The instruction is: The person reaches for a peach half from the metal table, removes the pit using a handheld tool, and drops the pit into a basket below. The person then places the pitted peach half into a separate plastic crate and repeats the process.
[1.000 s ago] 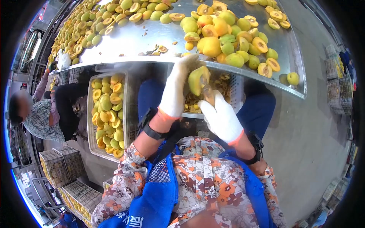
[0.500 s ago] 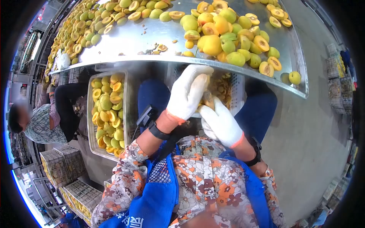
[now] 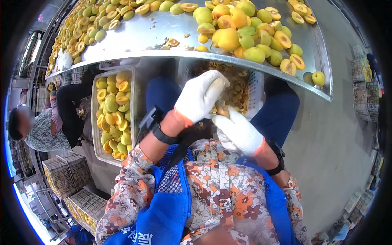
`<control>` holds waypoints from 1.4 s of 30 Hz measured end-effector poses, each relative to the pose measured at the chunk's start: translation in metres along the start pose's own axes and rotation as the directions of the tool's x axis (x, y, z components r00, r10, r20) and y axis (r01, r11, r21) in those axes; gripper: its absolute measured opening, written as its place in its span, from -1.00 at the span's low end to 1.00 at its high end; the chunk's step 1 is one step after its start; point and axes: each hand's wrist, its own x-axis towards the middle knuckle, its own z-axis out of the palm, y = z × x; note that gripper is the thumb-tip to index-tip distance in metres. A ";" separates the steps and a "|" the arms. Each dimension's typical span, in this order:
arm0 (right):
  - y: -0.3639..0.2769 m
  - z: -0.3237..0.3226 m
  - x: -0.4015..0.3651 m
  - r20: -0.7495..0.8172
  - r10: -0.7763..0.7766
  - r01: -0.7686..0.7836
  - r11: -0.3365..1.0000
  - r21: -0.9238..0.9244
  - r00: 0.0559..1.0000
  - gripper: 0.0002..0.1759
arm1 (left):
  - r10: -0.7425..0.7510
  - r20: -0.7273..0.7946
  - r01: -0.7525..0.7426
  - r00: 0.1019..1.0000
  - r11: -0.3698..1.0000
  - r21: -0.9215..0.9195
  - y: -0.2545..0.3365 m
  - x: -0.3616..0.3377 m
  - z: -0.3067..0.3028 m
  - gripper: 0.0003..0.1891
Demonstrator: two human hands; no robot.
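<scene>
Both my hands wear white knitted gloves and meet over a pale crate [image 3: 256, 92] that holds brown and yellow fruit scraps [image 3: 239, 90]. My left hand [image 3: 201, 97] is closed, its stained thumb side turned up; what is inside its fingers is hidden. Just below it, my right hand [image 3: 240, 132] is closed too, thumb pressed against the fingers. A small brownish piece [image 3: 221, 108] shows between the two hands, too little of it visible to name. Above them, a metal table [image 3: 171, 28] carries a heap of halved and whole yellow-green apricots [image 3: 245, 34].
To the left stands a crate [image 3: 94, 136] full of apricot halves [image 3: 112, 110]. The table's raised metal edge [image 3: 188, 53] runs just beyond my hands. Another person [image 3: 45, 126] sits farther left, near stacked crates [image 3: 67, 173]. More apricots [image 3: 87, 24] cover the table's far left.
My left hand has turned slightly, its thumb tucked closer to the fingers. The right hand stays nearly in place. The whole view has shifted a little, showing more of the scraps in the crate.
</scene>
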 end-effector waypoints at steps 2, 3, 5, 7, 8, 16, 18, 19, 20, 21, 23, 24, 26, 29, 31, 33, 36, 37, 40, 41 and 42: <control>0.005 0.003 -0.002 0.012 0.059 -0.060 0.993 0.105 0.998 -0.81 | -0.349 0.289 0.390 0.891 0.916 -0.097 0.005 0.007 -0.010 -0.76; 0.003 0.003 0.000 0.025 0.098 -0.101 0.974 0.201 0.995 -0.82 | -0.288 0.324 0.336 0.901 0.936 -0.103 -0.003 0.008 -0.011 -0.72; 0.002 0.003 0.003 -0.008 0.057 -0.055 0.986 0.158 0.998 -0.81 | -0.053 0.146 0.052 0.988 0.999 0.010 -0.013 0.005 -0.001 -0.73; 0.005 0.002 0.004 -0.001 0.009 -0.009 0.995 0.095 1.000 -0.81 | 0.123 0.036 -0.126 0.992 0.986 0.107 -0.019 -0.004 0.009 -0.73; 0.008 0.002 0.007 -0.033 -0.013 0.015 0.999 0.049 0.999 -0.80 | 0.186 -0.023 -0.179 0.982 0.967 0.180 -0.018 -0.004 0.012 -0.73; -0.002 0.006 0.001 0.068 0.108 -0.115 0.988 0.099 0.992 -0.77 | -0.383 0.392 0.531 0.836 0.745 -0.405 -0.023 -0.003 -0.008 -0.60; -0.007 0.009 0.004 0.082 0.099 -0.110 0.985 0.133 0.992 -0.79 | -0.308 0.409 0.465 0.859 0.804 -0.371 -0.021 0.004 -0.012 -0.56; -0.011 0.012 0.005 0.045 0.070 -0.076 0.984 0.160 0.997 -0.79 | -0.367 0.332 0.486 0.869 0.757 -0.437 -0.017 0.002 -0.010 -0.55; -0.012 0.014 0.005 0.008 0.047 -0.048 0.981 0.188 0.999 -0.80 | -0.432 0.257 0.501 0.865 0.703 -0.505 -0.012 0.001 -0.007 -0.54; -0.012 0.013 0.006 -0.008 0.008 -0.006 0.976 0.217 1.000 -0.82 | -0.352 0.125 0.364 0.927 0.776 -0.515 -0.014 -0.001 -0.004 -0.53; -0.012 0.013 0.006 0.000 0.004 -0.004 0.979 0.204 1.000 -0.83 | -0.378 0.025 0.338 0.925 0.795 -0.504 -0.006 -0.004 0.004 -0.60; -0.012 0.013 0.006 0.011 -0.005 0.003 0.983 0.185 1.000 -0.84 | -0.389 -0.025 0.336 0.921 0.825 -0.455 -0.002 -0.007 0.009 -0.62; 0.000 0.009 0.006 0.071 -0.004 -0.015 0.965 0.262 0.997 -0.86 | -0.414 0.017 0.375 0.910 0.805 -0.460 -0.011 -0.010 0.008 -0.64; -0.002 0.010 0.001 0.152 0.098 -0.150 0.911 0.384 0.984 -0.86 | -0.403 0.026 0.365 0.915 0.797 -0.481 -0.014 -0.013 0.011 -0.64; -0.002 0.012 0.001 0.124 0.105 -0.143 0.921 0.361 0.987 -0.85 | -0.381 -0.013 0.325 0.924 0.805 -0.497 -0.010 -0.012 0.012 -0.62; -0.001 0.014 0.002 0.115 0.103 -0.140 0.917 0.374 0.988 -0.85 | -0.499 0.105 0.486 0.860 0.742 -0.461 -0.010 -0.006 0.011 -0.60; 0.006 0.012 0.002 0.093 0.113 -0.139 0.925 0.355 0.989 -0.85 | -0.534 0.234 0.578 0.812 0.685 -0.443 -0.023 -0.003 0.015 -0.58; 0.011 0.011 0.003 0.076 0.110 -0.129 0.937 0.326 0.991 -0.86 | -0.561 0.185 0.578 0.807 0.686 -0.442 -0.024 -0.005 0.017 -0.58; 0.007 0.013 0.002 0.074 0.122 -0.140 0.927 0.347 0.990 -0.86 | -0.526 0.068 0.507 0.848 0.767 -0.392 -0.014 -0.009 0.019 -0.58; 0.007 0.013 0.003 0.079 0.119 -0.140 0.920 0.367 0.990 -0.87 | -0.542 0.104 0.539 0.834 0.760 -0.364 -0.012 -0.004 0.017 -0.58; 0.008 0.015 0.004 0.081 0.126 -0.148 0.908 0.393 0.989 -0.87 | -0.651 0.239 0.690 0.720 0.634 -0.350 -0.009 0.001 0.012 -0.58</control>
